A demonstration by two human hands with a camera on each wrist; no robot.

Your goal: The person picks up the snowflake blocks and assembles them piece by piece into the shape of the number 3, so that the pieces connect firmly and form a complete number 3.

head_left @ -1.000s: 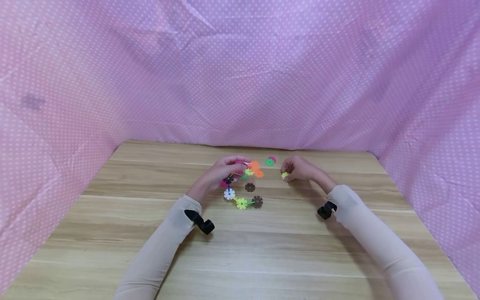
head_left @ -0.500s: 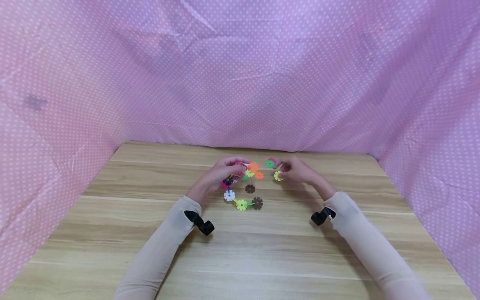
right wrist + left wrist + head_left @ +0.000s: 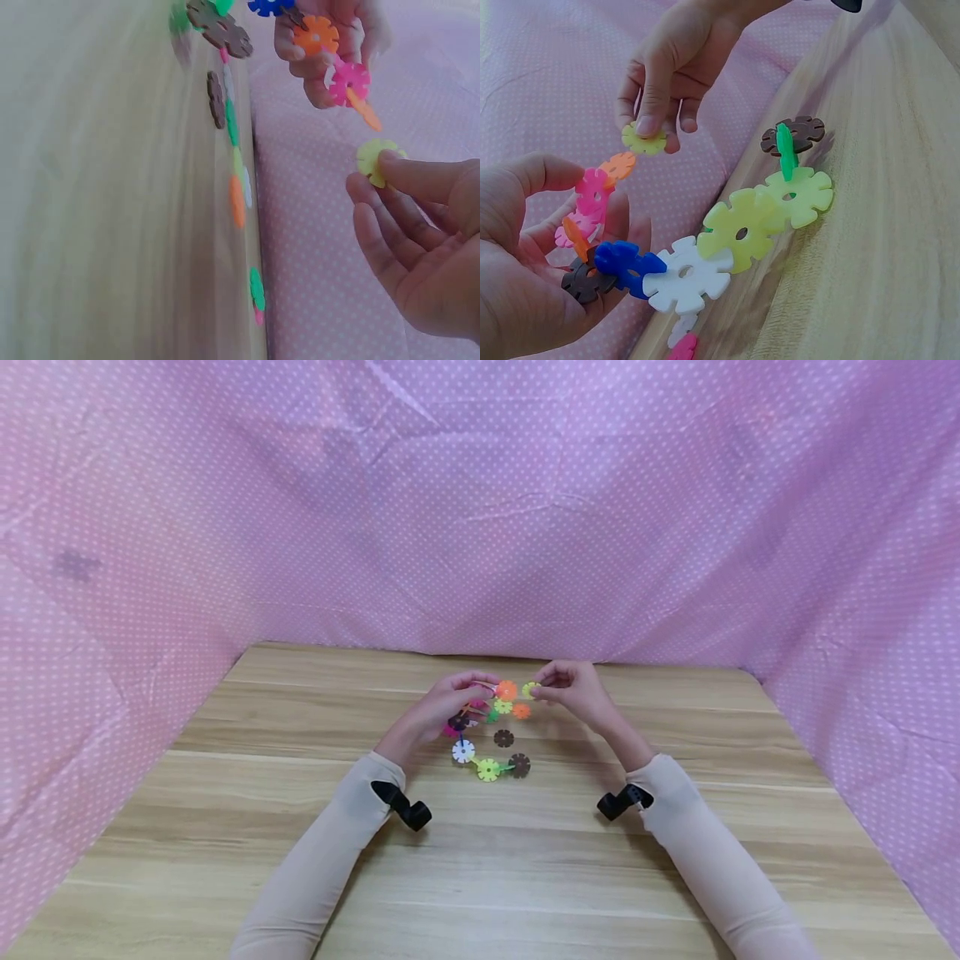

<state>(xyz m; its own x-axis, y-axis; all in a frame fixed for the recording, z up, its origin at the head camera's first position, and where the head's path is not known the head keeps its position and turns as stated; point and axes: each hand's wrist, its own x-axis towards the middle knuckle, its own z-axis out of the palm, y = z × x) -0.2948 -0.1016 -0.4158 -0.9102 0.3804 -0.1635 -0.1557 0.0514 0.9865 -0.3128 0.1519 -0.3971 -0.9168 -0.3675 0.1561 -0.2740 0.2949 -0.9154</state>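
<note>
My left hand (image 3: pixel 474 692) holds one end of a chain of snowflake discs (image 3: pixel 487 767) just above the wooden table (image 3: pixel 525 868). In the left wrist view the chain runs from a pink disc (image 3: pixel 594 192) and an orange one (image 3: pixel 619 165) in my left hand (image 3: pixel 525 277), through blue (image 3: pixel 626 261), white (image 3: pixel 687 277) and yellow-green discs (image 3: pixel 744 229), to a brown disc (image 3: pixel 795 135) on the table. My right hand (image 3: pixel 543 691) pinches a single yellow disc (image 3: pixel 530 690) close to the chain's orange end (image 3: pixel 507 690). The yellow disc (image 3: pixel 373 161) shows edge-on between thumb and fingers.
Loose discs lie on the table between the hands: a brown one (image 3: pixel 504 738), an orange one (image 3: pixel 521 711) and a yellow-green one (image 3: pixel 502 706). Pink dotted cloth (image 3: pixel 480 527) walls the table at the back and on both sides. Black wrist cameras (image 3: pixel 401 806) sit on both forearms.
My right hand has moved left and slightly up with the yellow disc, from the table's right of centre to beside the chain's orange end. The left hand has barely moved.
</note>
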